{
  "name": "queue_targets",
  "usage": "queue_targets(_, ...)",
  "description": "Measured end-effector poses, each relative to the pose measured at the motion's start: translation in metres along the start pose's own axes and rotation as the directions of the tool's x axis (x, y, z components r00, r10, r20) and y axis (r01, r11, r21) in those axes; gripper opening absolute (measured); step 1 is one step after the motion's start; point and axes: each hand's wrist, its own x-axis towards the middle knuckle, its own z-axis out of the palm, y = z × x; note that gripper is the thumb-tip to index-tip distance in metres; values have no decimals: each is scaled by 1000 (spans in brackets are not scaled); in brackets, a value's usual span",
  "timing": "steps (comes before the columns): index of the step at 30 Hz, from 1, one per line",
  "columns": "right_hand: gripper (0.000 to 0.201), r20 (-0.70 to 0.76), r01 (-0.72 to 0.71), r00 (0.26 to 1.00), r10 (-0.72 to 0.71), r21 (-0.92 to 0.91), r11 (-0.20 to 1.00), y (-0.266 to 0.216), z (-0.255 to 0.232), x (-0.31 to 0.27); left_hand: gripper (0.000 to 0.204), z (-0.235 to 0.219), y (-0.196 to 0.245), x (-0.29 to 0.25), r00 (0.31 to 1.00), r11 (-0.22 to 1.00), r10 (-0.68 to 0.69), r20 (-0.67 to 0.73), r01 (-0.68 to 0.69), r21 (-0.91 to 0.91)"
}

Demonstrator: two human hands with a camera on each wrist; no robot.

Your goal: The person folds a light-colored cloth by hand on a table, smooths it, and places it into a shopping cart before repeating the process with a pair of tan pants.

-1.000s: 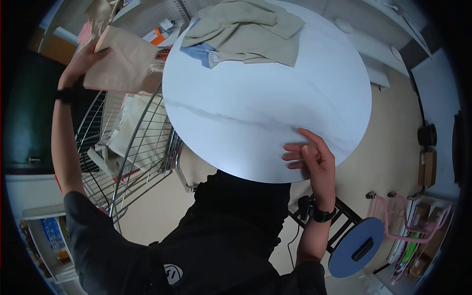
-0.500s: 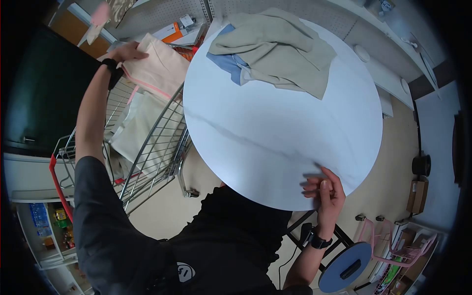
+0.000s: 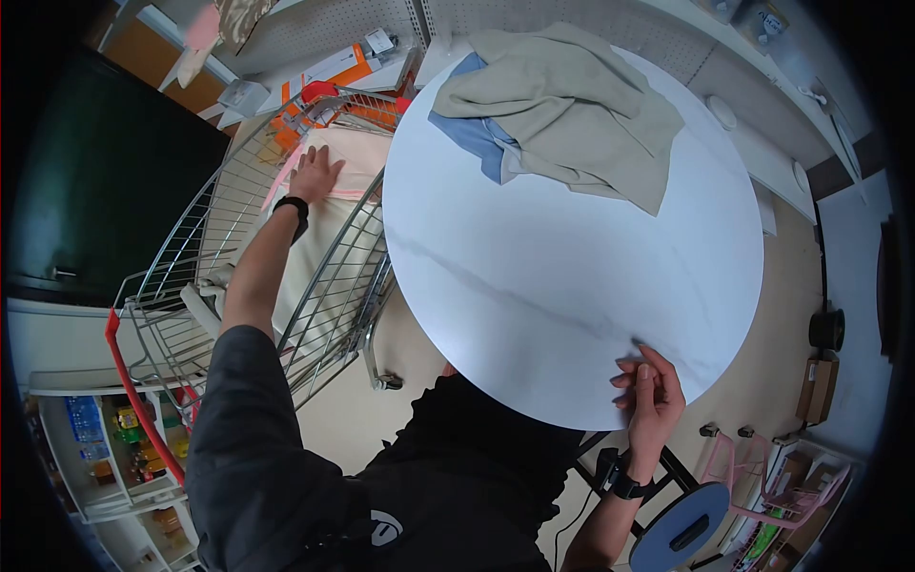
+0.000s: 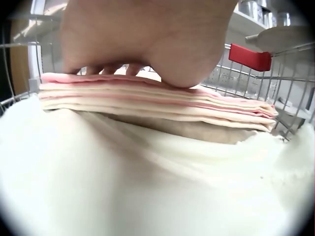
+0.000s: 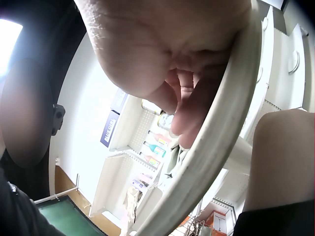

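My left hand rests with fingers spread on a folded cream cloth with pink edging, inside a wire shopping cart. In the left wrist view the folded layers show as a flat stack beneath the palm, lying on a larger whitish cloth. At the near right edge of the round white table, my right hand hangs loosely curled and holds nothing. A rumpled grey-beige cloth lies at the table's far side, with a blue cloth showing from under it.
The cart's red handle points toward the near left, and its side stands close against the table. Orange and white boxes lie on a shelf behind the cart. A blue round stool stands at the near right.
My left hand has brought the folded cream cloth inward and down into the cart, and now lies flat on top of it. The right hand stays at the table's edge.
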Motion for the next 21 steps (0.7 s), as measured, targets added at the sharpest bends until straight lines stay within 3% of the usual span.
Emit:
queue_targets(3, 26, -19, -14, 1000, 14, -3, 1000, -2, 3, 0, 85, 0, 33, -22, 997, 998, -69, 25, 68, 12)
queue_targets(7, 24, -40, -25, 999, 26, 14, 1000, -5, 5, -2, 86, 12, 46, -27, 979, 984, 161, 126, -169, 58)
queue_targets(9, 23, -49, -7, 999, 8, 6, 1000, -8, 7, -3, 81, 3, 55, -25, 908, 955, 264, 326, -293, 41)
queue_targets(10, 23, -47, 10, 999, -10, -6, 1000, -8, 8, -4, 76, -6, 64, -22, 843, 930, 366, 395, -309, -202)
queue_targets(11, 23, -45, 29, 999, -30, -17, 999, -7, 8, -3, 66, -17, 71, -18, 776, 917, 379, 505, -240, -320)
queue_targets(12, 21, -52, 34, 998, -34, -1, 999, -5, 8, -4, 57, -64, 108, -39, 696, 900, 386, 606, -141, -413)
queue_targets(13, 21, -50, 53, 997, -53, -5, 999, -3, 8, -5, 48, -64, 106, -28, 715, 821, 538, 446, -325, -469)
queue_targets(15, 20, -36, 94, 995, -95, -16, 995, -1, 7, -3, 47, -126, 153, -52, 851, 723, 364, 378, -2, -691)
queue_targets(16, 19, -34, 86, 996, -86, -15, 996, 0, 6, -4, 47, -132, 156, -35, 892, 739, 415, 178, -217, -638)
queue_targets(17, 19, -29, 96, 995, -97, -8, 995, 2, 5, -5, 47, -140, 163, -15, 880, 737, 474, -25, -412, -536)
queue_targets(19, 18, -14, 124, 992, -124, 8, 992, 5, 3, -4, 49, -165, 197, -14, 845, 623, 474, -250, -522, -583)
queue_targets(21, 18, -8, 147, 989, -147, -5, 989, 5, 2, -5, 49, -197, 247, -42, 758, 614, 550, -352, -652, -444)
